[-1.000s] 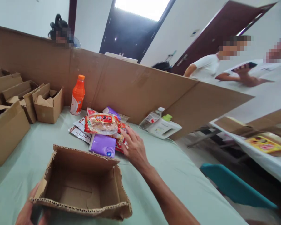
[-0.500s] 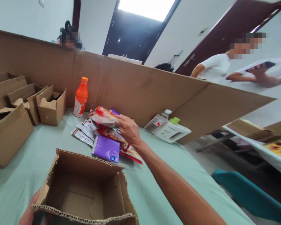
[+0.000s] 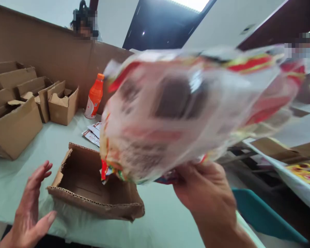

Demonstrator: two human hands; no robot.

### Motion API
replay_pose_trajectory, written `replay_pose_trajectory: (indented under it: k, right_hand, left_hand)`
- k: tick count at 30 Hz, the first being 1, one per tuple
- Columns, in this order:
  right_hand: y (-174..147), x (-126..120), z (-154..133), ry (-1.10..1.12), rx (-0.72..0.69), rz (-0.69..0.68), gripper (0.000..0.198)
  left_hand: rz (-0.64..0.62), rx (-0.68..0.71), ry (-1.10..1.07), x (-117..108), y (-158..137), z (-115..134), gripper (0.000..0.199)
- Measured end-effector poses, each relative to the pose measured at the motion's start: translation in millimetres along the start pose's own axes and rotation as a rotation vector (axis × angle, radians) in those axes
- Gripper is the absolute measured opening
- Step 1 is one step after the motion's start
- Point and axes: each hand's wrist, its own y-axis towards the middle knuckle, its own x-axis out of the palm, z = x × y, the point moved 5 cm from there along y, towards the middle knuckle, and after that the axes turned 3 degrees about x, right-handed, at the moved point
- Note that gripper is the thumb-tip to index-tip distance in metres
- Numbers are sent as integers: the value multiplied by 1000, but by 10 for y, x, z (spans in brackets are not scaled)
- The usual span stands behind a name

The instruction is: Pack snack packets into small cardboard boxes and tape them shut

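Note:
Close before the camera, a crinkly plastic snack bag with red and yellow print is blurred by motion. My right hand grips its lower edge. It covers much of the table's middle and part of an open cardboard box, whose visible inside holds nothing. Left of that box, my left hand is held up, its fingers apart and touching nothing. Beyond the box, white printed packets show partly from behind the bag. An orange bottle with an orange cap stands behind them.
Several cardboard boxes stand at the left on the pale green cloth. A tall cardboard panel borders the back, with a person's head above it. At right are a teal chair and another table with a yellow package.
My right hand has lifted the snack bag from the pile towards the camera. My left hand has let go of the box and moved away to its left.

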Motion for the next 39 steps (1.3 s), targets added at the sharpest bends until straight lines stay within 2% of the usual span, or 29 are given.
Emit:
replay_pose_trajectory:
  k: [2,5,8,11,16,21,23,26,27,29,31,33,35,37,39]
  right_hand:
    - [-161,59,-29,-175,-73,-74,26]
    - [-291,169,-154,-433,-252,-194,26]
    - [-344,325,-300,-581,-381,-338,23]
    - [-360,436,-376,-697,-416,-464,27]
    - [-361,488,-411,-865,-406,-650,30]
    - [-302,665,-312,-1021,-358,-810,35]
    - [-286,820,-125,-1149,-285,-990,30]
    - [-295,1000,142,-1285,-152,-1335,19]
    - [-288,1032,174,-1277,-125,-1389,23]
    - [-260,1068,165,-1200,-110,-1383,37]
    - [-267,1076,147,-1128,-117,-1357,33]
    - [-331,1075,199,-1113,-94,-1412,27]
    - [-388,1070,274,-1116,-67,-1441,31]
    - [-402,1059,291,-1100,-106,-1376,33]
    - [-388,1025,235,-1089,-207,-1245,30]
  left_hand:
    - [-23,163,16,-23,206,288,77]
    - [-164,380,166,3,460,609,73]
    - [-349,526,345,81,622,722,55]
    - [-412,589,481,134,718,724,40]
    - [-326,562,598,132,739,724,23]
    - [-277,484,587,118,648,709,22]
    - [-289,452,553,136,607,684,20]
    - [-312,437,493,154,544,652,20]
    - [-302,440,475,146,523,648,20]
    - [-250,434,453,110,483,641,24]
    - [-199,383,426,77,440,617,30]
    - [-186,307,348,81,391,574,39]
    - [-197,243,223,123,340,524,53]
    - [-191,203,115,172,295,477,68]
    - [-168,178,62,209,264,438,74]
